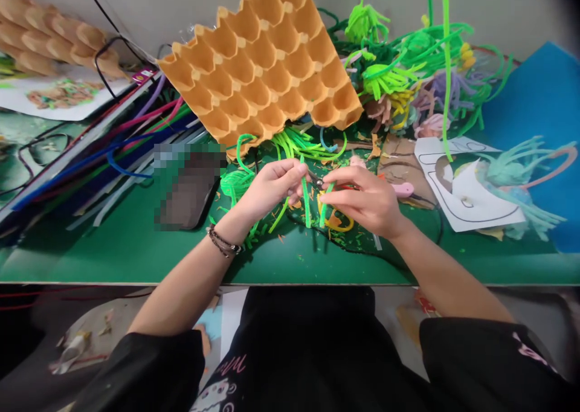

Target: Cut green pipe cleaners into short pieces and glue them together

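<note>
My left hand (270, 188) is closed in a pinch on a green pipe cleaner (306, 203) that hangs down over the green table (136, 249). My right hand (367, 200) is closed too, pinching a second green pipe cleaner piece (324, 209) right beside the first. Both hands meet above the table's middle, fingertips almost touching. A small dark metal tip shows between them; I cannot make out what it is. Beneath the hands lie a yellow ring (336, 222) and green trimmings.
An orange egg tray (267, 55) leans at the back centre. Pipe-cleaner flowers (408, 80) pile up at the back right. Long coloured pipe cleaners (113, 152) lie left, next to a phone (185, 185). Paper templates (466, 188) sit on a blue sheet (544, 98) at right.
</note>
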Tool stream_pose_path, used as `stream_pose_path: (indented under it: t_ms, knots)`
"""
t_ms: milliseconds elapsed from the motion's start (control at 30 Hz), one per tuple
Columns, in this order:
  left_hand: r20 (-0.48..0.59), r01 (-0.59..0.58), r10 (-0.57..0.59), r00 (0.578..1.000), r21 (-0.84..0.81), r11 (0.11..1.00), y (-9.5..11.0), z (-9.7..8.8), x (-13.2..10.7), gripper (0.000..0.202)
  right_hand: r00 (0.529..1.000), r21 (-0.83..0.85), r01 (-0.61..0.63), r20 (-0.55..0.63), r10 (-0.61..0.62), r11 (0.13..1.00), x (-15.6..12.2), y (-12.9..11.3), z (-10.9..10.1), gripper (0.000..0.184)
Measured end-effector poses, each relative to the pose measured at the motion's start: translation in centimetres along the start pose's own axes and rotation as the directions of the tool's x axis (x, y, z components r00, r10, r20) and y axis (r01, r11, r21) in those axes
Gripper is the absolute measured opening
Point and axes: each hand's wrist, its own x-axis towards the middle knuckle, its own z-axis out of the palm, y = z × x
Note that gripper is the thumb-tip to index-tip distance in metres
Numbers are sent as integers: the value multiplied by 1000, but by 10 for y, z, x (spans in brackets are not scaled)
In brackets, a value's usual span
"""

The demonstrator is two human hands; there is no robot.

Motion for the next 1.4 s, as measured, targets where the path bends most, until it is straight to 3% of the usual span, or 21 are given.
stream_pose_path:
  t_ms: [100, 433, 967, 1400]
  knots:
    - [7, 6, -6, 1000, 12, 1000, 0, 1, 0, 33, 997, -44, 82, 21, -81, 996, -1, -2, 2, 21]
    - [32, -2, 1, 999, 13, 1000, -7, 1, 2, 30, 988, -197, 148, -17, -155, 969, -3, -7, 3, 21]
    - [86, 85, -85, 993, 0, 996, -12, 4, 0, 34, 979, -233, 187, -38, -201, 954, -1, -7, 6, 19]
    - [39, 162, -163, 986, 28, 986, -7, 7, -2, 26, 972, -314, 214, -27, -234, 925, 0, -8, 9, 14]
